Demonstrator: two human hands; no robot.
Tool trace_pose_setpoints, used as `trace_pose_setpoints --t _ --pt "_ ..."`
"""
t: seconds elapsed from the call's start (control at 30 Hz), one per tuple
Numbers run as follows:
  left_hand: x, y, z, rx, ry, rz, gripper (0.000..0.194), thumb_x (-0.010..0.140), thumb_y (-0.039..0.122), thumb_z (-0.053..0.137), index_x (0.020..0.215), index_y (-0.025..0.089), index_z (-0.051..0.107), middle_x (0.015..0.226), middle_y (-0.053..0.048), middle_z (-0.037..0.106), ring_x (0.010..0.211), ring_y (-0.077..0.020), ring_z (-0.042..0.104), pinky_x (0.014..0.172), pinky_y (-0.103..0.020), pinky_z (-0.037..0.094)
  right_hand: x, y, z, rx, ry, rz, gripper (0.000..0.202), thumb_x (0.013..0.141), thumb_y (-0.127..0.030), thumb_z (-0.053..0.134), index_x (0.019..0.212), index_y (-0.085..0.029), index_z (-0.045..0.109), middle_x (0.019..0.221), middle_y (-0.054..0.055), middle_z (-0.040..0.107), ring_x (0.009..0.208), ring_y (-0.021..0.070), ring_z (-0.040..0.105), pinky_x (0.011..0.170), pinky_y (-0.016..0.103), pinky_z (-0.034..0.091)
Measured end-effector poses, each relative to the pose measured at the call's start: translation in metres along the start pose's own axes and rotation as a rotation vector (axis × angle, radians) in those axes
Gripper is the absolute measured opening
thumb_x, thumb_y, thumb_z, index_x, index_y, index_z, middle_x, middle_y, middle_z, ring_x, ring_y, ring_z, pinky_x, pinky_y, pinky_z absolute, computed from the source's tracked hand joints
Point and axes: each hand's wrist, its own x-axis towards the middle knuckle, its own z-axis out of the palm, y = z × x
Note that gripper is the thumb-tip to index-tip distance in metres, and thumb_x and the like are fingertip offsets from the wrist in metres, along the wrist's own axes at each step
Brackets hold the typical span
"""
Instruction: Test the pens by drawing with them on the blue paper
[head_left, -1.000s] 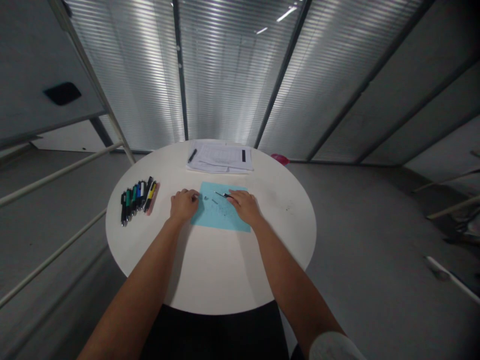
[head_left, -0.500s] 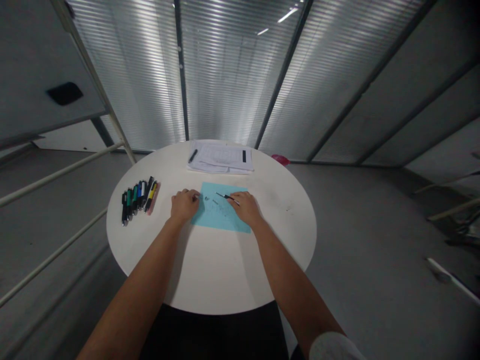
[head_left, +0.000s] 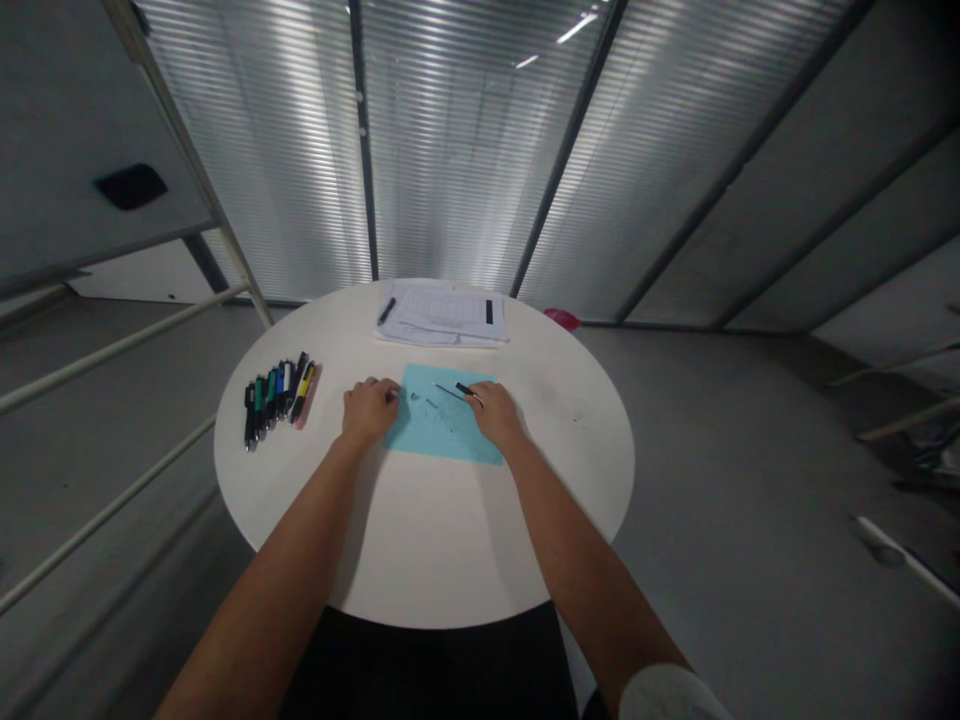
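A light blue sheet of paper (head_left: 431, 440) lies on the white round table. At its left edge is my left hand (head_left: 370, 408), fingers closed around a small dark piece that is mostly hidden. My right hand (head_left: 495, 410) rests over the sheet's right side, pinching a black pen part (head_left: 466, 391). A thin dark pen refill (head_left: 448, 391) sticks out leftward from the same fingertips; whether it is gripped too or lies on the paper is hard to tell. Between the hands are a small coiled piece, perhaps a spring (head_left: 414, 397), and a short thin piece (head_left: 431, 404).
Several pens (head_left: 274, 395) stand in a row on the table's left side, with black, green, blue, white and yellow parts. A stack of printed papers (head_left: 442, 315) with a dark pen (head_left: 387, 311) on it lies at the back. A metal frame (head_left: 187, 320) is at the left.
In my right hand, the black part now points up and left, apart from the thin refill; before, the two lay nearly in one line. My left hand has stayed in place.
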Motion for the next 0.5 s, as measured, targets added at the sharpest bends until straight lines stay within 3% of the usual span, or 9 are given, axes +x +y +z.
trace_pose_setpoints --t 0.33,0.5 --pt "0.0001 -0.0022 0.0003 -0.011 -0.003 -0.012 0.034 0.084 0.026 0.048 0.108 0.025 0.072 0.102 -0.011 0.067 0.099 -0.0290 0.061 0.087 -0.042 0.044 0.0003 0.0008 -0.0010 0.114 0.119 0.043 0.028 0.087 -0.013 0.047 0.108 -0.018 0.066 0.108 0.010 0.066 0.103 0.0212 0.059 0.097 0.037 0.046" --pt "-0.0014 -0.0035 0.0008 -0.181 0.137 -0.045 0.032 0.084 0.023 0.047 0.104 0.023 0.071 0.101 -0.008 0.064 0.092 -0.0218 0.062 0.087 -0.036 0.045 -0.0010 -0.0042 -0.0029 0.218 0.233 0.098 0.027 0.084 -0.015 0.048 0.106 -0.018 0.062 0.107 0.011 0.064 0.100 0.0216 0.060 0.093 0.038 0.048"
